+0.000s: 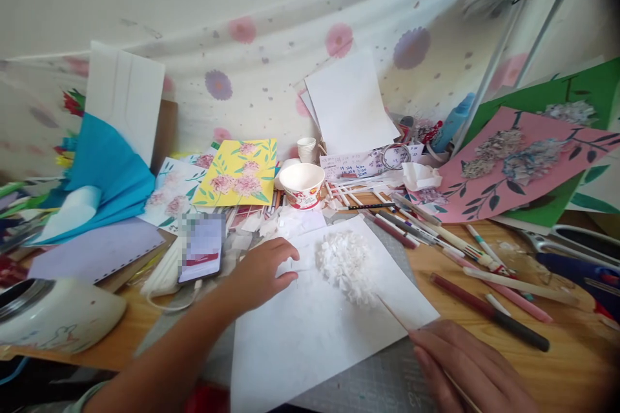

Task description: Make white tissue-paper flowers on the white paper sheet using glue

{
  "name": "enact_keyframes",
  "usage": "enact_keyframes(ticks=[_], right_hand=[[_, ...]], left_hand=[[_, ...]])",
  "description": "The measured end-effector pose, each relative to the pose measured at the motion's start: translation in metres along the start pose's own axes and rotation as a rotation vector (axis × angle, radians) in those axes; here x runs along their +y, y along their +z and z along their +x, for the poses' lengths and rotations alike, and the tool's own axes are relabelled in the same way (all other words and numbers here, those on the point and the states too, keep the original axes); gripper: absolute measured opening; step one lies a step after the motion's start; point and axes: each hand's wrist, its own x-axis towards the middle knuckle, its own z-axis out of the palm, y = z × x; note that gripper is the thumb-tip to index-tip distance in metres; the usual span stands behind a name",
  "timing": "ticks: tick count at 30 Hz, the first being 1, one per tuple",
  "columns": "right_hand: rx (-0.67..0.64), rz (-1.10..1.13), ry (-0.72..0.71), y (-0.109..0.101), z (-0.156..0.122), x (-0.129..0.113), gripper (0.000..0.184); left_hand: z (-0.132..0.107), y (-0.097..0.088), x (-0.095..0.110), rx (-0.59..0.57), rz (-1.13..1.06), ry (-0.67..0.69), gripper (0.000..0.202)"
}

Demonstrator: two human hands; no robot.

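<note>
A white sheet of paper [310, 329] lies on the desk in front of me, with a cluster of crumpled white tissue pieces [345, 263] stuck on its upper part. My left hand [261, 274] rests on the sheet's upper left edge, fingers curled and pinching a small white scrap. At the lower right, my right hand [467, 371] holds a thin wooden stick [394, 317], whose tip points at the bottom of the tissue cluster.
A paper cup [303, 184] stands behind the sheet. Pencils and pens [489, 313] lie scattered on the right. Flower artworks, yellow [238, 171] and pink [513, 164], lean at the back. A phone [202, 257], a white jar [53, 316] and blue paper [104, 171] sit left.
</note>
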Motion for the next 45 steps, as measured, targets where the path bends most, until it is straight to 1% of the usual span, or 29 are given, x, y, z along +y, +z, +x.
enact_keyframes(ticks=[2,6,8,10,13,16,19,22,24,26,28,30,33,36,40,45], right_hand=[[0.006,-0.010,-0.004,-0.001,0.001,0.000,0.014],[-0.010,0.005,-0.029,-0.004,0.004,-0.001,0.013],[-0.007,0.031,-0.032,-0.004,0.007,-0.002,0.013],[-0.001,0.067,-0.014,-0.002,0.011,-0.003,0.012],[-0.023,0.141,0.034,0.002,0.015,-0.005,0.014],[-0.051,0.180,0.059,0.004,0.016,-0.005,0.016],[-0.082,0.189,0.066,0.004,0.016,-0.007,0.015],[-0.122,0.182,0.043,0.005,0.015,-0.010,0.015],[-0.137,0.168,0.025,0.005,0.016,-0.012,0.016],[-0.138,0.168,0.014,0.004,0.016,-0.013,0.016],[-0.112,0.171,0.016,0.002,0.015,-0.011,0.016],[-0.080,0.177,0.039,-0.004,0.013,-0.009,0.018],[-0.054,0.195,0.124,-0.015,0.008,-0.004,0.019],[-0.055,0.247,0.185,-0.021,0.006,-0.002,0.018],[-0.045,0.279,0.155,-0.012,0.011,-0.004,0.019],[-0.113,0.272,0.134,0.003,0.016,-0.006,0.015]], left_hand=[[0.003,0.006,0.006,-0.011,0.005,-0.030,0.014],[0.006,0.021,0.010,-0.027,0.002,-0.170,0.009],[0.007,0.026,0.009,-0.033,-0.011,-0.193,0.008],[0.008,0.026,0.008,-0.045,-0.021,-0.190,0.008],[0.010,0.017,0.008,-0.070,-0.033,-0.150,0.010],[0.012,0.002,0.014,-0.086,-0.108,-0.044,0.009],[0.015,-0.010,0.028,-0.133,-0.251,0.018,0.008],[0.021,-0.013,0.049,-0.188,-0.376,0.025,0.008],[0.028,-0.009,0.063,-0.212,-0.438,0.050,0.006],[0.036,0.000,0.076,-0.238,-0.465,0.071,0.007],[0.046,0.011,0.085,-0.256,-0.455,0.083,0.008],[0.055,0.022,0.091,-0.244,-0.406,0.087,0.008],[0.063,0.033,0.094,-0.181,-0.269,0.112,0.010],[0.065,0.038,0.093,-0.143,-0.174,0.160,0.012],[0.065,0.041,0.091,-0.127,-0.166,0.177,0.012],[0.066,0.045,0.091,-0.095,-0.197,0.185,0.012]])
